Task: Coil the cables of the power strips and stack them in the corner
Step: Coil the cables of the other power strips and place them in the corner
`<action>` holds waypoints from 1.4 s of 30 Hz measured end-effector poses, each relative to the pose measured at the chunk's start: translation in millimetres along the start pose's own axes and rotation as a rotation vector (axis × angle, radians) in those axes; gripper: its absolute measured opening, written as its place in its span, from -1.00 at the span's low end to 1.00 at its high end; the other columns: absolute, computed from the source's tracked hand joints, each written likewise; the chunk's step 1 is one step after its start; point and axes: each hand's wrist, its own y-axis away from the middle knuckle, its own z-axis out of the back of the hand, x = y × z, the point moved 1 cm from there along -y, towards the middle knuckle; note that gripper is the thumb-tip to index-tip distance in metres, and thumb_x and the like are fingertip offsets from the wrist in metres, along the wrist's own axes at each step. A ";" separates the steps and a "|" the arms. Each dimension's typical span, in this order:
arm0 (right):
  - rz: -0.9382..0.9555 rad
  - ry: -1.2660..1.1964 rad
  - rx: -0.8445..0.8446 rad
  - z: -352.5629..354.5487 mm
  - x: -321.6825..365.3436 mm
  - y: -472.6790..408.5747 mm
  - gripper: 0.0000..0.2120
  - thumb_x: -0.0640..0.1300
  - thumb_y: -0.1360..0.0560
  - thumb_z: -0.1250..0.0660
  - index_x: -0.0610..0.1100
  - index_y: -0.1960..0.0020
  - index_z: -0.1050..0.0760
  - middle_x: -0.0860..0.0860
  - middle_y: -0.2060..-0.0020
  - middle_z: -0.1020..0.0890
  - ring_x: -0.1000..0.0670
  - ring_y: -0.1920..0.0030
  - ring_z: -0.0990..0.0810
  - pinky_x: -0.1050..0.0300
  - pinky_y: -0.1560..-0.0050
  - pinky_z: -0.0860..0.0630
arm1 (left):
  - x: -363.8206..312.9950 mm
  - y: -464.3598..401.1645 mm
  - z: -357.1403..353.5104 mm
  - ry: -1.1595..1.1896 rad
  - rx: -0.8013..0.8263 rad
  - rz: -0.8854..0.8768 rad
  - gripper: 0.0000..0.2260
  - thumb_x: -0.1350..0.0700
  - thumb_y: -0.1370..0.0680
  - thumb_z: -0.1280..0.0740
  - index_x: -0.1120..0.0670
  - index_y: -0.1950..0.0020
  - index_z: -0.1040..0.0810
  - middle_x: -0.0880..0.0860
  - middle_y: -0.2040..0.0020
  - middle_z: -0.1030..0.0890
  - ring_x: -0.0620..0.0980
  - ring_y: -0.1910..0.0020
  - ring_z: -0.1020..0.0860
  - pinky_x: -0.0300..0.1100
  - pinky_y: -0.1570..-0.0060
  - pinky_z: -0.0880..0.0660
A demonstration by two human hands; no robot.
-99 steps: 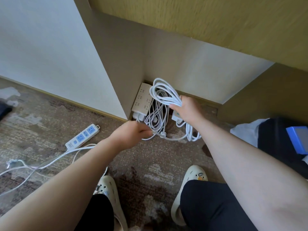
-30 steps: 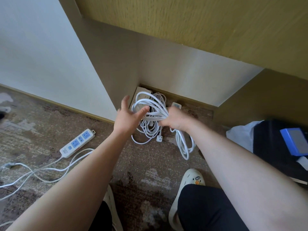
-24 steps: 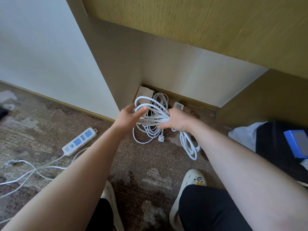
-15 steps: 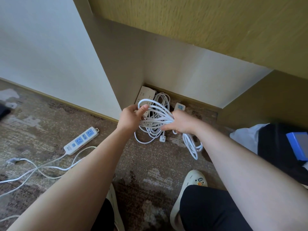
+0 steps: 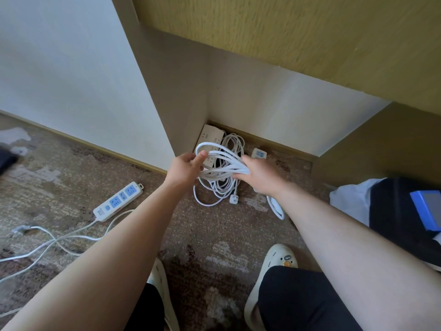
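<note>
1. The left hand (image 5: 185, 169) has come up off the floor and now pinches the coiled cable (image 5: 223, 161); its grip is curled round the loops.
2. The right hand (image 5: 259, 174) clutches the same bundle, above the corner stack (image 5: 211, 137).
3. The blue-socket strip (image 5: 118, 201), far left, lies uncoiled.

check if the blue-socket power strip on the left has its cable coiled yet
No, the blue-socket power strip lies on the carpet with its cable trailing loose and uncoiled across the floor.
</note>
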 end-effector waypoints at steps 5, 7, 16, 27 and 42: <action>-0.127 -0.027 -0.021 1.7 -19.9 -3.9 -0.71 0.21 -0.52 -0.36 0.06 0.17 -0.37 0.03 0.37 -0.49 0.00 0.46 -0.43 0.13 0.47 -0.29 | 22.6 9.8 13.6 -0.272 0.103 -0.144 -0.79 -0.08 -0.60 -0.25 0.00 0.00 -0.59 -0.05 0.27 -0.61 -0.21 0.42 -0.48 -0.32 0.41 -0.34; -0.182 -0.032 -0.034 5.2 -29.7 -5.6 -0.67 0.21 -0.52 -0.37 -0.06 0.07 -0.46 -0.04 0.33 -0.54 -0.07 0.40 -0.49 0.05 0.39 -0.37 | 35.4 14.6 24.9 -0.417 0.153 -0.197 -0.83 -0.02 -0.62 -0.23 -0.03 0.06 -0.58 -0.07 0.32 -0.56 -0.15 0.38 -0.48 -0.25 0.38 -0.35; -0.335 -0.140 -0.112 11.7 -45.8 -9.7 -0.65 0.20 -0.50 -0.39 -0.07 0.16 -0.45 -0.06 0.29 -0.61 -0.12 0.32 -0.59 -0.02 0.29 -0.52 | 87.7 24.5 105.5 -0.443 0.011 -0.035 -0.82 0.03 -0.62 -0.25 -0.06 0.05 -0.66 0.00 0.27 -0.55 0.04 0.24 -0.50 -0.10 0.21 -0.37; -0.378 -0.385 -0.189 20.5 -31.6 -3.5 -0.56 0.30 -0.54 -0.28 -0.03 0.26 -0.36 0.07 0.47 -0.37 0.06 0.52 -0.34 0.18 0.47 -0.25 | 1.9 27.8 2.9 -0.302 -0.001 -0.176 -0.71 -0.02 -0.62 -0.14 0.01 0.08 -0.62 -0.05 0.37 -0.57 -0.10 0.50 -0.40 -0.27 0.50 -0.32; -0.509 -0.350 -0.239 21.8 -22.9 -5.4 -0.52 0.32 -0.59 -0.15 -0.07 0.23 -0.40 -0.01 0.39 -0.49 -0.03 0.42 -0.47 0.12 0.42 -0.28 | 31.1 22.2 39.2 -0.114 -0.117 -0.058 -0.79 0.11 -0.64 -0.20 0.04 -0.10 -0.64 -0.09 0.47 -0.45 -0.13 0.56 -0.29 -0.27 0.57 -0.25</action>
